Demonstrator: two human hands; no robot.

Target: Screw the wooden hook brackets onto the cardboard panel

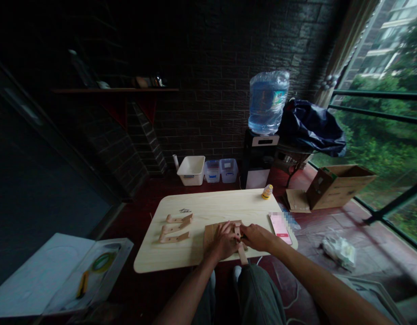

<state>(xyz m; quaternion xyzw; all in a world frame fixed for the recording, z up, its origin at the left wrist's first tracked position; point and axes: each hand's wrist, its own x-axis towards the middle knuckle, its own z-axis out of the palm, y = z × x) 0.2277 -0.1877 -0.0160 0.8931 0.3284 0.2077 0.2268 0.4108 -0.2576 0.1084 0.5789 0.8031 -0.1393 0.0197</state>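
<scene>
A flat brown board (209, 231) lies on the pale wooden table (215, 203). Across its right side runs a curved wooden piece (242, 255) with holes, one end reaching past the table's near edge. My left hand (225, 243) rests over the board, some fingers spread on it, the others and the thumb holding the curved piece. My right hand (257, 237) is closed in a pinch against the same piece; what its fingers hold is hidden. To the left lie several similar curved wooden pieces (176, 238) with holes. Behind them is a small group of dark screws (185, 211).
A phone (280, 228) lies at the table's right end, and a small bottle with a yellow base (267, 192) stands at the far right corner. An open white case (110, 262) sits at left. Bins (191, 171), a water dispenser (259, 158) and a cardboard box (340, 187) stand beyond.
</scene>
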